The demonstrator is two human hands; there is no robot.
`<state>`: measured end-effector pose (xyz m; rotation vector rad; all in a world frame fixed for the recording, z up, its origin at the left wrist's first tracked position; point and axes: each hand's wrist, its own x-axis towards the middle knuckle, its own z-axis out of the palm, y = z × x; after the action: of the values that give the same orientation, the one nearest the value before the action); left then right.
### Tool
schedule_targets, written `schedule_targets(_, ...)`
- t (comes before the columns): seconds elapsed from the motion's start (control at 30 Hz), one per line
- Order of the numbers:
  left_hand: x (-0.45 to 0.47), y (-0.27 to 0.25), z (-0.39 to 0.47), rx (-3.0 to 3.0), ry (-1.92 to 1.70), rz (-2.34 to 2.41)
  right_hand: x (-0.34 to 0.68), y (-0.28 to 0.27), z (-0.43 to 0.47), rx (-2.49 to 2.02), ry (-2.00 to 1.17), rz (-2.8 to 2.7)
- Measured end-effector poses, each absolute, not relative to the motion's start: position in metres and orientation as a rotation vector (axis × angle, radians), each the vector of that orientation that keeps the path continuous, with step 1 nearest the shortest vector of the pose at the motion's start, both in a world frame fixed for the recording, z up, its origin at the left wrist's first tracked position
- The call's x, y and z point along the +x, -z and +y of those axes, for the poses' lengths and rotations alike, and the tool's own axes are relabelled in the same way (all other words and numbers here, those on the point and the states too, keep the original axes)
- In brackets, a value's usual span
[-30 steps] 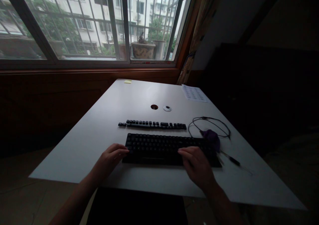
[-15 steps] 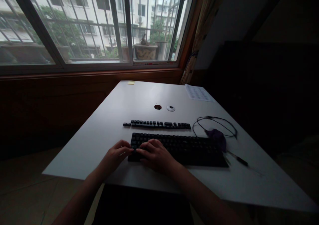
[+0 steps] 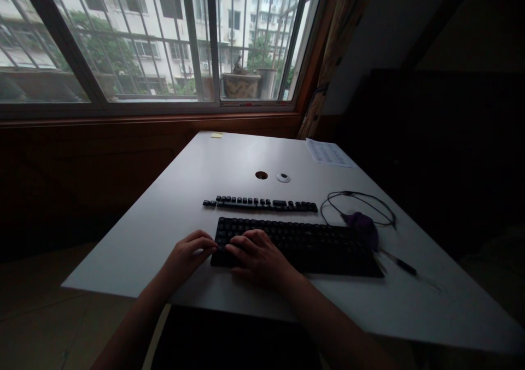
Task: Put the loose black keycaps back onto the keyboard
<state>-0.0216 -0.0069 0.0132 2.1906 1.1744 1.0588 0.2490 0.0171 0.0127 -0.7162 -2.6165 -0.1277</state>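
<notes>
A black keyboard (image 3: pixel 328 255) lies near the front of the white table, with keys in its upper rows and a dark lower part. At its left end, my left hand (image 3: pixel 191 252) has thumb and fingertips pinched together against the edge. Whatever sits between those tips is too dark and small to make out. My right hand (image 3: pixel 258 255) rests over the left part of the keyboard, fingers somewhat apart and pointing left, covering the keys beneath. Just behind the keyboard, loose black keycaps (image 3: pixel 266 205) are lined up in rows.
A purple cloth (image 3: pixel 364 229) and a coiled black cable (image 3: pixel 361 194) lie by the keyboard's right end. Nearby is a thin tool with a black handle (image 3: pixel 406 266). Farther back are a round table hole (image 3: pixel 261 175), its white cover (image 3: pixel 283 177) and a printed sheet (image 3: pixel 329 154).
The view has shifted slightly. Both hands stay at the left end of the keyboard, with only small finger movement; the keyboard and keycaps look unchanged.
</notes>
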Motion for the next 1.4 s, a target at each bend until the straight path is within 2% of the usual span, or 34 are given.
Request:
schedule_targets(0.37,-0.017,-0.015,-0.008,2.04,-1.09,1.235,0.237,-0.017,0.008,-0.557,0.102,-2.605)
schedule_targets(1.1,-0.017,-0.009,-0.004,2.101,-1.093,1.232,0.237,-0.014,0.001,-0.6,0.007,-2.572)
schedule_targets(1.4,-0.018,-0.007,-0.003,2.08,-1.063,1.255,0.24,-0.021,-0.007,-0.547,-0.205,-2.551)
